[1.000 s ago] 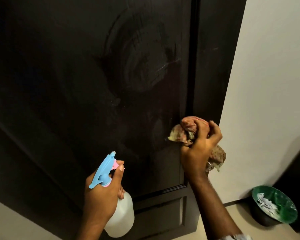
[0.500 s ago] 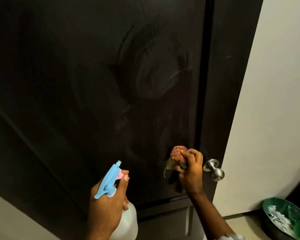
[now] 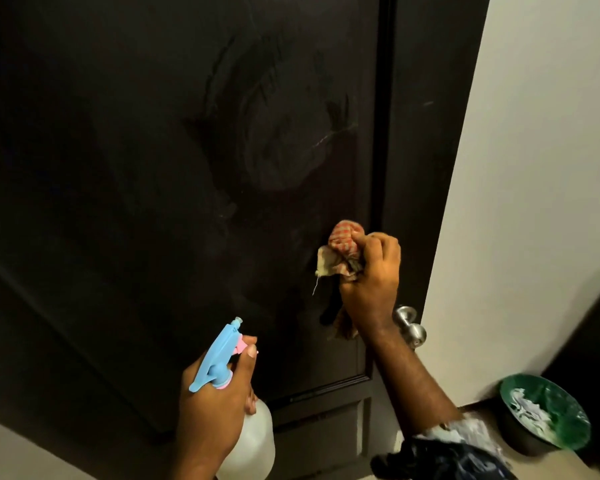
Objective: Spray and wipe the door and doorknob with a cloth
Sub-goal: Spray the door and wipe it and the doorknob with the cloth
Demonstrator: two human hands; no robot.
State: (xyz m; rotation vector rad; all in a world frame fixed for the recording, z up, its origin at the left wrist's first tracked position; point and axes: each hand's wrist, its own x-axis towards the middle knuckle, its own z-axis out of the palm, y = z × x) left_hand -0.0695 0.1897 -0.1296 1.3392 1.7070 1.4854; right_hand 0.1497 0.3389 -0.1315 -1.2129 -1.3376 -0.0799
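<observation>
dim indoor light | dark door [image 3: 153, 168] swallows detail | wall [image 3: 534, 168] brighter | wide-angle bending at edges | slight softness

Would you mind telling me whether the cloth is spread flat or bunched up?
Bunched up: the cloth is wadded in the right hand, pressed against the door.

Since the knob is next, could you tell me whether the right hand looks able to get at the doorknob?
Probably yes: the right hand, gripping the cloth, is just above the doorknob, with nothing between them.

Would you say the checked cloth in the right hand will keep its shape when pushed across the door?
Probably not: the cloth bunches in the right hand and a loose end dangles below, so it seems floppy. A hanging thread suggests fraying, likely to snag.
</observation>
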